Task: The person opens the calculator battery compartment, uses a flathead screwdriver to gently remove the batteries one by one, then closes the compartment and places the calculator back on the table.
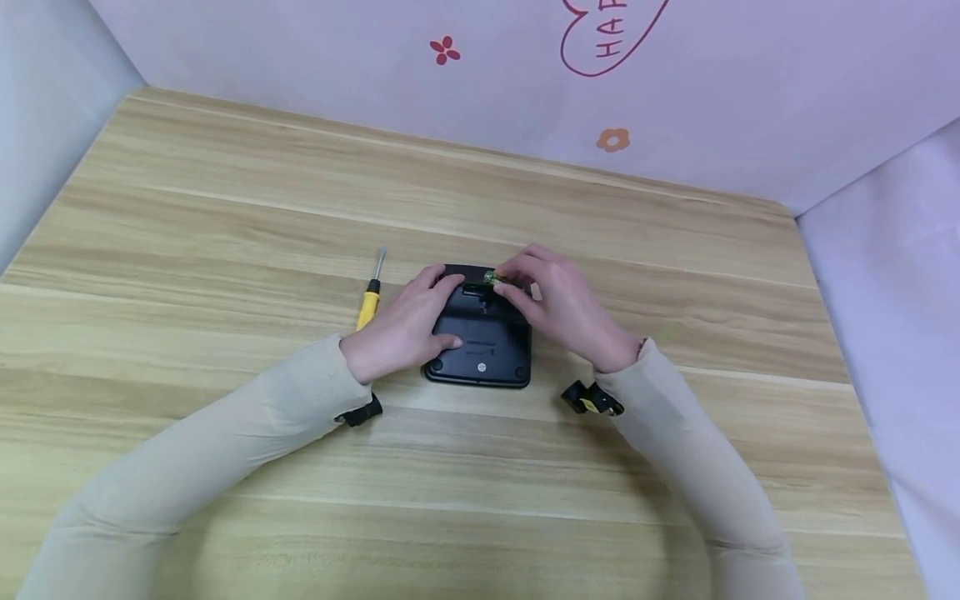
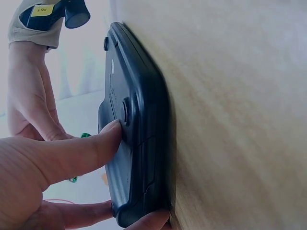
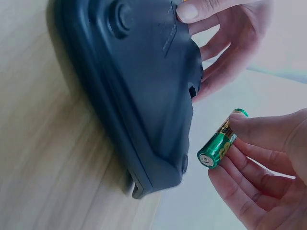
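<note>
A black plastic device (image 1: 491,350) lies on the table with its underside up, showing round feet and a dark opening near its far edge. My left hand (image 1: 405,323) grips its left side; in the left wrist view the thumb (image 2: 103,143) presses on the underside and other fingers reach round the edge. Over the far part of the device, my right hand (image 1: 562,302) pinches a green battery (image 3: 221,140) between thumb and fingers. The right wrist view shows the battery tilted, one flat end exposed, apart from the black casing. What lies inside the opening is hidden.
A screwdriver (image 1: 369,304) with a yellow and black handle lies left of the device, close to my left hand, its tip pointing away. The wooden table (image 1: 450,500) ends at a white backdrop (image 1: 337,58) with drawn flowers.
</note>
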A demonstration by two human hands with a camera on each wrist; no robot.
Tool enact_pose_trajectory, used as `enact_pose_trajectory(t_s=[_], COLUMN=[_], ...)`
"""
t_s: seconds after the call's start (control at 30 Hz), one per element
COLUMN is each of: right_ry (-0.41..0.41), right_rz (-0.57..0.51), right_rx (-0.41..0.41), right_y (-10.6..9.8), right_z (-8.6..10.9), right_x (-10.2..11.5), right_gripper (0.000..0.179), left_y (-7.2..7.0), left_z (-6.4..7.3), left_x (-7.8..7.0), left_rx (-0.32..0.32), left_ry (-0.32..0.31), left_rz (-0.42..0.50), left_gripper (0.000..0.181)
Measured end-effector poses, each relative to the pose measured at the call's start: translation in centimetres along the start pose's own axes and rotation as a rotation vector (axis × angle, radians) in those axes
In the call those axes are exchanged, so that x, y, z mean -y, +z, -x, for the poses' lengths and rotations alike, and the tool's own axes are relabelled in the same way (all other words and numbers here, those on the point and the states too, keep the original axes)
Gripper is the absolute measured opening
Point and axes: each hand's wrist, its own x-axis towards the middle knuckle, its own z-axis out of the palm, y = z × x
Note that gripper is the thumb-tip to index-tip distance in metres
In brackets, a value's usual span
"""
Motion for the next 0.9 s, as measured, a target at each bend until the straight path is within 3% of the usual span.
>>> enact_pose_trajectory(t_s=[0.57, 0.9], right_ry=[0.022, 0.057], right_rz=[0.069, 0.143], right_rx=[-0.021, 0.063], right_y=[-1.8, -2.3], right_z=[3.1, 4.5], right_x=[-2.0, -3.0], right_gripper=[0.013, 0.011], left_y=[0.1, -0.1], left_z=[0.1, 0.1], left_x=[0.0, 0.0], left_rx=[-0.02, -0.015], left_ry=[0.014, 0.001], left_rz=[0.009, 0.008], left_gripper=[0.076, 0.077])
